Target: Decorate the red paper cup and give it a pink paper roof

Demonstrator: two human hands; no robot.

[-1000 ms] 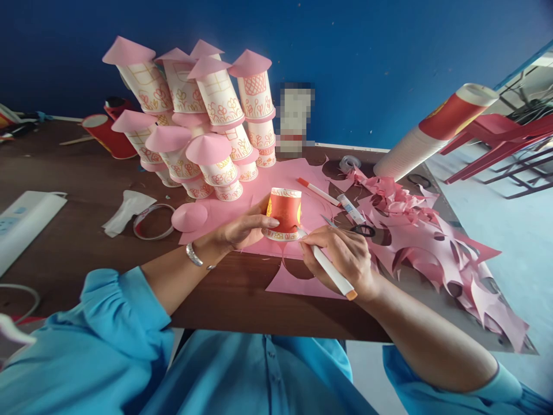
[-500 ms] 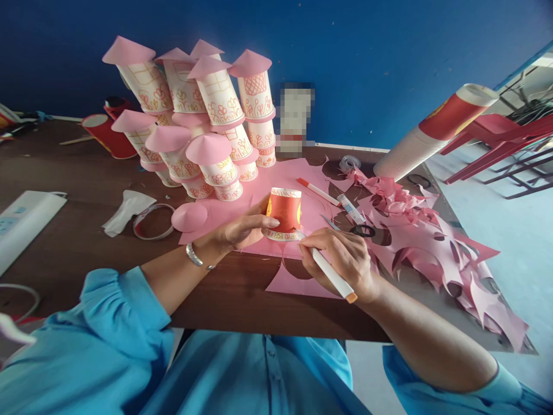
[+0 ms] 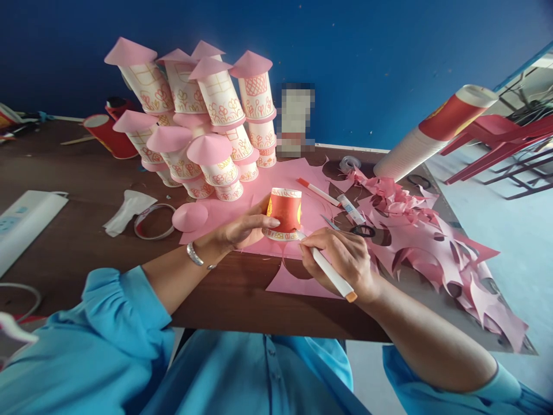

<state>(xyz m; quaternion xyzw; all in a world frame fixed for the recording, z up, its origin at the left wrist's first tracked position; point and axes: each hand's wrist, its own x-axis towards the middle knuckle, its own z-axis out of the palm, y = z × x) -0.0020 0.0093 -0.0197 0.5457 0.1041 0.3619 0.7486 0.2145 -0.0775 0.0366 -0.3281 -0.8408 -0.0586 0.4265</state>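
Observation:
My left hand [image 3: 247,229] is closed around a red and white paper cup [image 3: 286,208], its thumb lying across the red side. The cup is upside down, with drawn marks on the white band by its rim. Between the fingers of my right hand [image 3: 341,259] is a white marker pen [image 3: 332,273] with an orange end. The pen's tip meets the band at the cup's lower right, or lies very close to it. Pink paper [image 3: 259,245] lies beneath both hands. A pink paper cone [image 3: 190,218] is left of my left hand.
Paper-cup towers [image 3: 222,104] with pink cone roofs stand at the back left. Pink paper scraps [image 3: 425,242] and a leaning stack of cups [image 3: 436,132] are on the right. Scissors [image 3: 362,231], a glue stick [image 3: 352,210] and a red-capped marker [image 3: 318,192] lie near my right hand.

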